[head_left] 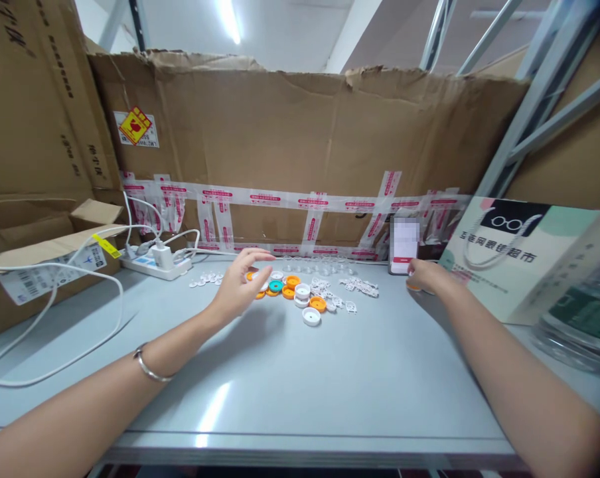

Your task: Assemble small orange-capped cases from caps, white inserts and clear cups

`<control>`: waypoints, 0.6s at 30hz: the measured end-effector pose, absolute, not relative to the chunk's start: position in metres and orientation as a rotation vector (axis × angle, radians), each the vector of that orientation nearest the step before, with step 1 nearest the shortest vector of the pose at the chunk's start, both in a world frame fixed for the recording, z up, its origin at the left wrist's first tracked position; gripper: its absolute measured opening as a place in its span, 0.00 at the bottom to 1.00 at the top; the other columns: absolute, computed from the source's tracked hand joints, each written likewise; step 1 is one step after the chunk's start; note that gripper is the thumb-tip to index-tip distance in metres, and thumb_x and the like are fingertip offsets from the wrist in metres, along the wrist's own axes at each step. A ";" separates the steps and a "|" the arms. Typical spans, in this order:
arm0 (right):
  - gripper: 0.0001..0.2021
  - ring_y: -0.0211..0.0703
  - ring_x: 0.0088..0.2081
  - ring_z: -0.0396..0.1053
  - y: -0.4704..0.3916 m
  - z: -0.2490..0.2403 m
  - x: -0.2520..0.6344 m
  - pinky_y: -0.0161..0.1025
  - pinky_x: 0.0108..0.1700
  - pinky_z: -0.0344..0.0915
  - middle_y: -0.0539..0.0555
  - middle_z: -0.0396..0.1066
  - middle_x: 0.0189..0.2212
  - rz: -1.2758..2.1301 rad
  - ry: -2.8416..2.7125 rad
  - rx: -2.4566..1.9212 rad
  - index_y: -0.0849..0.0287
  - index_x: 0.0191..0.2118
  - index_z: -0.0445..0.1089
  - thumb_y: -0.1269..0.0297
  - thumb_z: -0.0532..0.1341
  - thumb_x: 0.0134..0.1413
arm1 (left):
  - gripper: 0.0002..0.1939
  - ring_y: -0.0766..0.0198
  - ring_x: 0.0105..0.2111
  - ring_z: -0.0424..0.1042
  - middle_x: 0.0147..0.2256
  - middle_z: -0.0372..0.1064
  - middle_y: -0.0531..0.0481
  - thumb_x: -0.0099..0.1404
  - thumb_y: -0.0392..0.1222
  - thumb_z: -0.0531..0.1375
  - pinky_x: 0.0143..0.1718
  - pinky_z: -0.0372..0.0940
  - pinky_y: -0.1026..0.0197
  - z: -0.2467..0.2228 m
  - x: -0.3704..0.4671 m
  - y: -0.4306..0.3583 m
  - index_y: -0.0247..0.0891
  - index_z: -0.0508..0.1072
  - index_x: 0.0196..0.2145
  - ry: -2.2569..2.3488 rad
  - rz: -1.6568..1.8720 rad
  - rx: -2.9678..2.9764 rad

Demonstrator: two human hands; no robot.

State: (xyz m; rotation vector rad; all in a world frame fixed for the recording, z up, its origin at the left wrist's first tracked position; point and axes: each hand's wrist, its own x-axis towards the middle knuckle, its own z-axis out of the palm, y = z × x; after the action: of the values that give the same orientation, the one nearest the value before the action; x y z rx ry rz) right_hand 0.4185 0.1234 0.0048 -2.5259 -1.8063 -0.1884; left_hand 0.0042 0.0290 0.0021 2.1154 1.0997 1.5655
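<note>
If lowering too quickly the left hand [237, 285], with fingers wide, onto discs [289, 292] toward the desk [304, 378]'s back edge, could scatter them; cannot judge the right hand [429, 276]'s hold at the phone [399, 249].

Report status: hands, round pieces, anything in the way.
Left hand open at the round pieces, contact unclear. Right hand by the phone, grip unclear. Round pieces clustered on table. Left hand partly hides some.
</note>
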 end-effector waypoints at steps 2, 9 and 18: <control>0.13 0.49 0.41 0.67 0.122 0.002 0.419 0.41 0.40 0.62 0.61 0.67 0.40 -0.248 -1.777 -2.520 0.65 0.42 0.67 0.68 0.61 0.47 | 0.10 0.59 0.47 0.65 0.44 0.65 0.46 0.61 0.42 0.55 0.43 0.64 0.59 0.007 -0.005 0.038 0.38 0.71 0.39 1.139 1.606 2.132; 0.21 0.65 0.45 0.62 0.107 0.002 0.408 0.47 0.39 0.60 0.71 0.58 0.45 -0.405 -1.700 -2.324 0.68 0.46 0.65 0.70 0.60 0.42 | 0.15 0.58 0.44 0.67 0.44 0.67 0.44 0.62 0.49 0.51 0.41 0.63 0.59 0.014 -0.045 0.065 0.37 0.71 0.40 1.476 0.994 2.464; 0.12 0.48 0.43 0.64 0.096 0.020 0.324 0.41 0.47 0.60 0.58 0.65 0.39 -0.318 -2.111 -1.625 0.60 0.40 0.67 0.59 0.55 0.53 | 0.14 0.57 0.36 0.70 0.35 0.72 0.46 0.56 0.47 0.53 0.38 0.61 0.61 0.018 -0.091 0.087 0.38 0.74 0.33 1.557 0.609 2.580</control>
State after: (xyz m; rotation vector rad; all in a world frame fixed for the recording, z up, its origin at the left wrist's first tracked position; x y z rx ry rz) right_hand 0.3241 0.0964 0.0196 -1.6249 -2.1108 -0.3178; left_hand -0.0912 0.0869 0.0177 2.5797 1.5567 0.6087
